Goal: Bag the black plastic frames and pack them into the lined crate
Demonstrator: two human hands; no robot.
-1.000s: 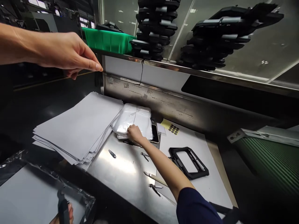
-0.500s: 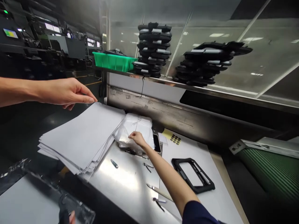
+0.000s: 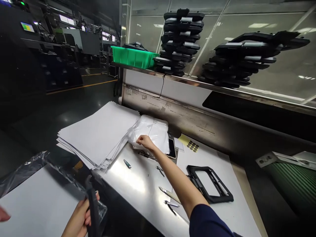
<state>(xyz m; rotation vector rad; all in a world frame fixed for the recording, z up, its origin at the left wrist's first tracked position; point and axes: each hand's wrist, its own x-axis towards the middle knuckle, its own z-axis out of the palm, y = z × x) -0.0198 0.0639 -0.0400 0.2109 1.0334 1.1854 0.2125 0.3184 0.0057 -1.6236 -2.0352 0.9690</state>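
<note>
My right hand (image 3: 146, 142) reaches across the steel table (image 3: 138, 184) to a bundle of clear plastic bags (image 3: 155, 130). Its fingers are pinched on the topmost bag. My left hand (image 3: 80, 219) is at the bottom edge, with its fingers wrapped round a black plastic part (image 3: 92, 202). That part lies at the edge of a clear bag (image 3: 27, 166) over a white sheet (image 3: 37, 204).
A fanned stack of white sheets (image 3: 98, 135) lies left of the bags, a phone (image 3: 172, 148) right of them. Nearby are a black frame (image 3: 209, 180), a yellow sticker sheet (image 3: 190, 144) and small tools (image 3: 169, 195). The shelf holds a green bin (image 3: 133, 56) and stacked black frames (image 3: 180, 39). Another person's fingertip (image 3: 3, 217) shows at the left edge.
Another person's arm, which reached in from the left over the white sheets, has left the view. My left hand has risen into view with the black part. My right hand stays on the bags.
</note>
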